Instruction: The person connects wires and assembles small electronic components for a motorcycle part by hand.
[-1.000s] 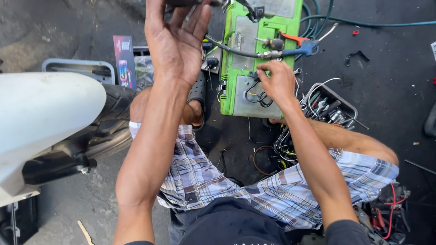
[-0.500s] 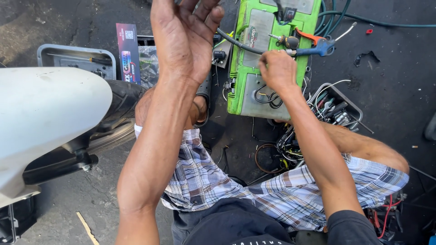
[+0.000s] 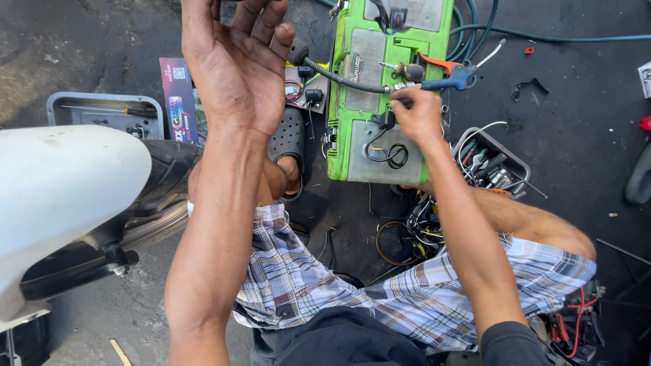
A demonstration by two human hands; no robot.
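- Compared with half a second back, sitting a little farther along the green case: right hand (image 3: 417, 115), now at the metal end fitting rather than over the case's lower panel.
- Hanging much as before, raised and open: left hand (image 3: 237, 64), palm turned up toward the camera, fingers spread, gripping nothing.
- Pinching closed on the metal fitting (image 3: 400, 88) where the black braided hose (image 3: 332, 76) ends; cannot tell whether thumb and fingers are fully clamped, since the knuckles are hiding the tips.
- Lying on the dark ground just beyond the knees: green battery charger case (image 3: 380, 156), long axis running near to far, tilted slightly.
- Crossing that case left to right: the hose, so its long axis is lying square to the case and pointing straight into the right hand.
- Resting just right of the fitting, touching or nearly so: blue-handled pliers (image 3: 458, 78) and a small screwdriver (image 3: 403, 70) beside an orange clip (image 3: 434, 62).
- Standing nearer by far: right hand, already on the fitting, with the left hand well apart to the left and above.
- Sitting to the right of the case: tray of small tools (image 3: 491, 163) and tangled wires (image 3: 424, 227).
- Filling the left edge: white scooter fender (image 3: 61, 196) over a black tyre (image 3: 166, 169).
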